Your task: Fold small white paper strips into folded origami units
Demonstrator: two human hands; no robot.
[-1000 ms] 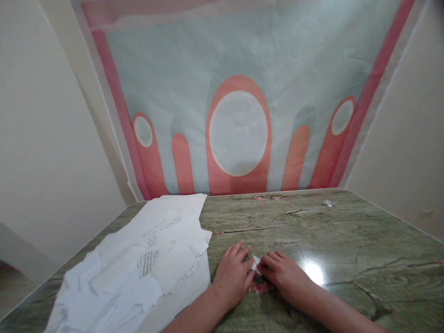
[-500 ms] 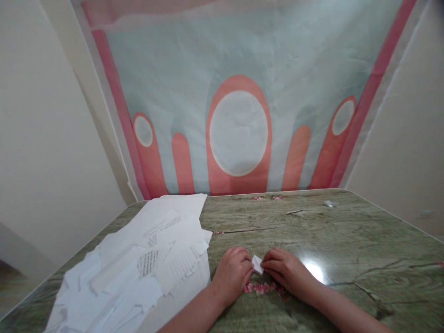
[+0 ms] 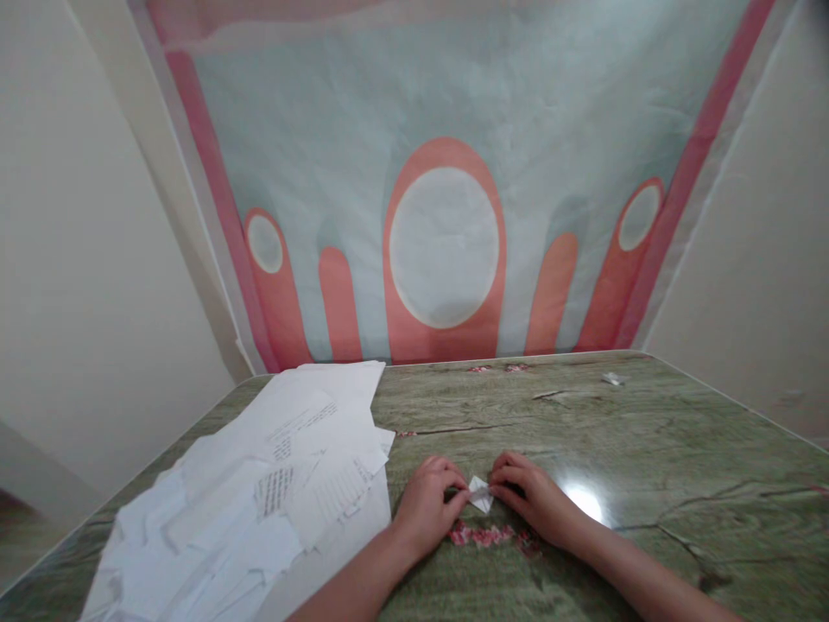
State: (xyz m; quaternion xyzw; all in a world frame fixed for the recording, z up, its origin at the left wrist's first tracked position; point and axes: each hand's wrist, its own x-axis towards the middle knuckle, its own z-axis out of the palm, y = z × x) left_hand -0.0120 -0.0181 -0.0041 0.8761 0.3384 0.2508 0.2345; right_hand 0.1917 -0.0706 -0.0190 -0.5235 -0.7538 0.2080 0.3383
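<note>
A small folded piece of white paper (image 3: 480, 495) lies low over the table between my hands, its creases showing as a diamond shape. My left hand (image 3: 433, 501) pinches its left corner between thumb and fingertips. On the opposite side, my right hand (image 3: 528, 492) grips the right corner with closed fingers. Both wrists rest near the wood-patterned table (image 3: 583, 441), just behind a printed band of pink flowers.
Left of my hands spreads a pile of white paper sheets and scraps (image 3: 220, 510), some with printed text. A small crumpled shiny scrap (image 3: 612, 378) lies at the far right. Behind the table hangs a backdrop cloth (image 3: 446, 86) with coral arches.
My fingers have shifted on the folded paper; the left thumb and forefinger now form a gap. The paper's top has changed from flatter to more creased in the middle.
</note>
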